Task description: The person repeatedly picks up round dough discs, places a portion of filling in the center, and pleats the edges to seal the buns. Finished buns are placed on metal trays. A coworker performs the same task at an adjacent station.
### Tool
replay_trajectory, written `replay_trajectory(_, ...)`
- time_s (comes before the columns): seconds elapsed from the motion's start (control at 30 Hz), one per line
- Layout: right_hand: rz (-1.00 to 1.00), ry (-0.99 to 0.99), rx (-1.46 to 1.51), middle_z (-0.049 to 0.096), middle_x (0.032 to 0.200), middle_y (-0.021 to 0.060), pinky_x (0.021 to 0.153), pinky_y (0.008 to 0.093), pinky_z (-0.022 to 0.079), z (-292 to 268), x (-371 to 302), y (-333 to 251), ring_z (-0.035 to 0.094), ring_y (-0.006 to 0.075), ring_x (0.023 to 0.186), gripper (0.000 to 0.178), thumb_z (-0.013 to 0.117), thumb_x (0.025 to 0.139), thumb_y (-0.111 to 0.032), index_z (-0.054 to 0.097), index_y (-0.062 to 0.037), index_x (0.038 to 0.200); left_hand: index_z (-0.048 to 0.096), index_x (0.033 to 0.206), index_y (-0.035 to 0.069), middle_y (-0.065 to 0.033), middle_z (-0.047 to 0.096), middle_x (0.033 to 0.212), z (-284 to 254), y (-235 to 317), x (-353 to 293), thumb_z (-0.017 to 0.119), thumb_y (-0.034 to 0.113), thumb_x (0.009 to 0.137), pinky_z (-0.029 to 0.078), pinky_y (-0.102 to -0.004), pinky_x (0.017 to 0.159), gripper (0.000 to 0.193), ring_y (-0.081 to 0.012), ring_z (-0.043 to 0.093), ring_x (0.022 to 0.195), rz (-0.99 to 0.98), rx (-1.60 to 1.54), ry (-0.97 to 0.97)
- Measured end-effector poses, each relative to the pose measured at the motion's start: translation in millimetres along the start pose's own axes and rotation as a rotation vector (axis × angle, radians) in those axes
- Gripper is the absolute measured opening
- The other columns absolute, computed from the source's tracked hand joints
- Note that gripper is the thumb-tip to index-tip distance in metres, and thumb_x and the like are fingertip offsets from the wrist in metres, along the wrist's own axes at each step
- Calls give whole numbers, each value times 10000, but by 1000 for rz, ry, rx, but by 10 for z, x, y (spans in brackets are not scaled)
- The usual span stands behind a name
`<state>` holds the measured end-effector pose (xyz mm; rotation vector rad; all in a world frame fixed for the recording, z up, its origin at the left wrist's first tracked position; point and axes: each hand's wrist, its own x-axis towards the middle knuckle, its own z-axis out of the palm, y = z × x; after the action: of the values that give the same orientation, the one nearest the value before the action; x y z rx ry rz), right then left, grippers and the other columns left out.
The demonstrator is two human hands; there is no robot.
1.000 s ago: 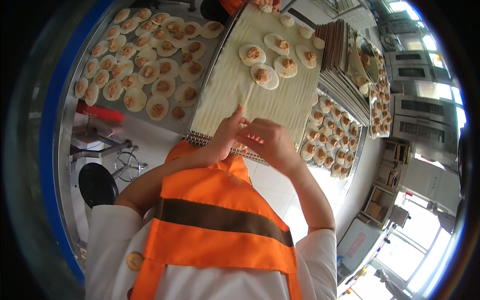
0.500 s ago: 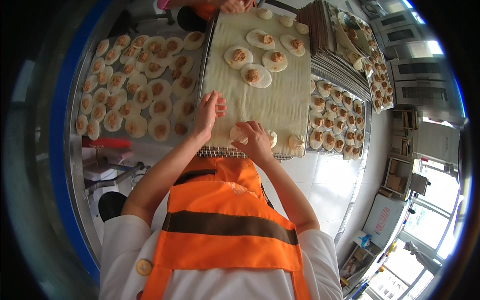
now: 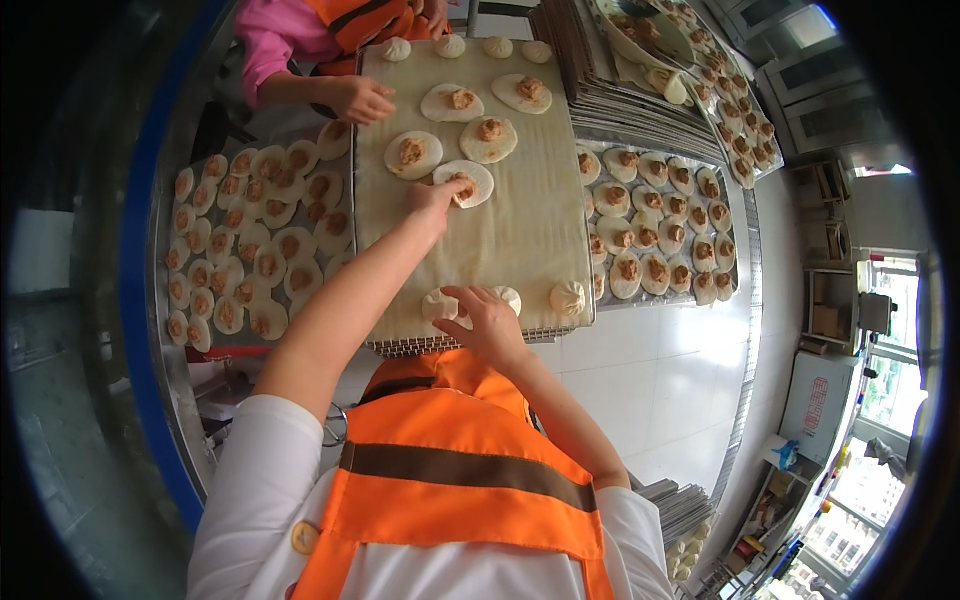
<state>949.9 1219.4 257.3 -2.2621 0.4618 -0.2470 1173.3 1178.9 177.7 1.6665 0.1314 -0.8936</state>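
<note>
My left hand (image 3: 436, 204) reaches over the cloth-lined tray (image 3: 520, 230) and closes on the near edge of a filled dough wrapper (image 3: 476, 180), its fingertips at the brown filling. Several other flat wrappers with filling (image 3: 414, 154) lie just beyond it. At the tray's near edge my right hand (image 3: 487, 322) is open, fingers loosely spread, over or beside a pleated bun (image 3: 436, 305) that it partly hides. A second bun (image 3: 508, 299) sits behind its fingers, and a third bun (image 3: 568, 298) stands at the right corner.
A co-worker's hand (image 3: 362, 99) hovers at the tray's far left, near several finished buns (image 3: 450, 46). Filled wrappers cover the left table (image 3: 262, 225) and a right-hand tray (image 3: 660, 225). Stacked boards (image 3: 600, 110) carry a bowl (image 3: 645, 35). Wire mesh (image 3: 420, 343) edges the tray's near side.
My left hand has moved forward onto the nearest filled wrapper. My right hand stays by the near bun. The view has shifted, and the co-worker's arm now shows farther in at the left.
</note>
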Motion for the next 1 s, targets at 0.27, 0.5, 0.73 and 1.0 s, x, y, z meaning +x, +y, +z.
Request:
replay_trajectory(0.27,-90,136,74,625,789,59,645,359,507,-405,-57,-8,624,242,713,255,753,803,-175,685,-78,1029,466,998,32,-102,596,997,273,-5,-387,833,186,710,511,-374,800,491,-231,624,905,702,425,0)
replay_trajectory(0.5,146,473,375,638,887,47,690,281,486,-724,410,174,606,173,779,325,693,907,-254,661,-38,1147,547,1195,44,-53,619,1139,-391,391,-1256,676,223,917,518,-323,862,356,-159,617,1025,133,-388,-482)
replay_trajectory(0.73,380,-99,810,680,899,31,660,229,480,-587,555,-102,592,84,735,281,713,903,-211,678,41,1023,585,1184,40,-33,634,1116,-924,137,-1839,636,199,956,510,-303,891,283,-141,614,1018,37,-454,-529)
replay_trajectory(1.0,251,-130,726,663,794,45,591,264,515,-530,529,-553,604,105,646,123,735,838,-63,710,-20,951,629,1134,21,-8,655,977,-1246,-60,-1958,669,138,933,516,-268,794,237,-97,626,893,120,-458,-518)
